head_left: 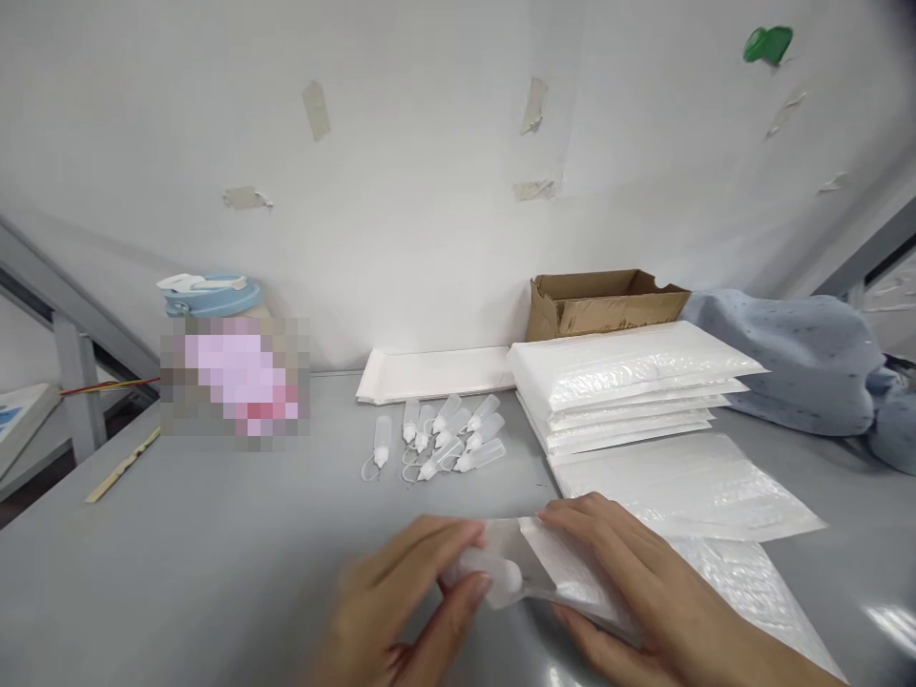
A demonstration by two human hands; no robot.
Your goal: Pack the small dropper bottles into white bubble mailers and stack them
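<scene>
At the front of the table my left hand (422,592) grips a small translucent squeeze bottle (493,572) between thumb and fingers. Its end is at the mouth of a white bubble mailer (583,572); how far it reaches inside I cannot tell. My right hand (636,582) is wrapped round that mailer, thumb below and fingers on top. Beyond my hands lie several similar squeeze bottles (444,434) with thin looped tethers. One squeeze bottle (382,441) lies slightly apart to their left.
On the right are a stack of white bubble mailers (630,382), an open cardboard box (608,301) and a blue cloth bundle (794,353). Flat white packets (440,372) lie along the wall. At left stand a blue-lidded container (215,298) and a blurred pink item (243,377).
</scene>
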